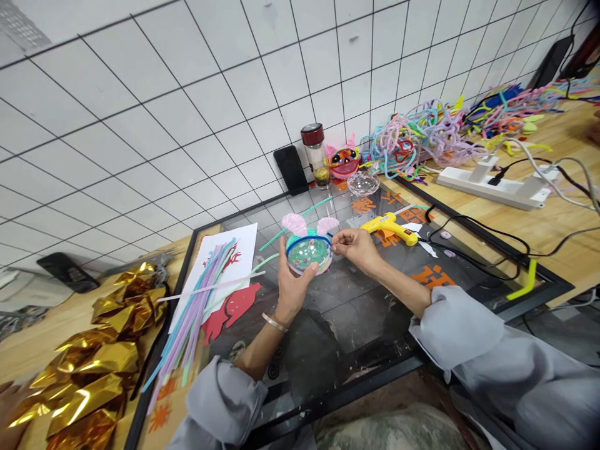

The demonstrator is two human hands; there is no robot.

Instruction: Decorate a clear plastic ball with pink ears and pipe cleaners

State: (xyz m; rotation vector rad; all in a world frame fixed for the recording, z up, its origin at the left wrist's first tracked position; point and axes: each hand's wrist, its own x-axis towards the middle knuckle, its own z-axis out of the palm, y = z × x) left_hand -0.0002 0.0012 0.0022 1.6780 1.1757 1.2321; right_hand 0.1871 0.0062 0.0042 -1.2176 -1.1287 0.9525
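Observation:
A clear round bowl-like piece (309, 253) with green inside, a blue strip along its upper rim and two pink ears (294, 224) is held above the dark glass board (347, 312). My left hand (293, 281) is wrapped round its left and lower side, thumb over the front edge. At its right rim, my right hand (356, 247) pinches the end of the blue strip (307, 237). A yellow glue gun (391, 228) lies just beyond my right hand. Green pipe cleaners (316, 205) lie behind the piece.
Pipe cleaners (206, 300) lie on white paper (244, 244) at left, near gold foil (107, 350). At the back stand a phone (290, 170), a jar (319, 159), a red mask-like piece (344, 164) and a clear bowl (363, 183). A power strip (492, 187) and cables lie right.

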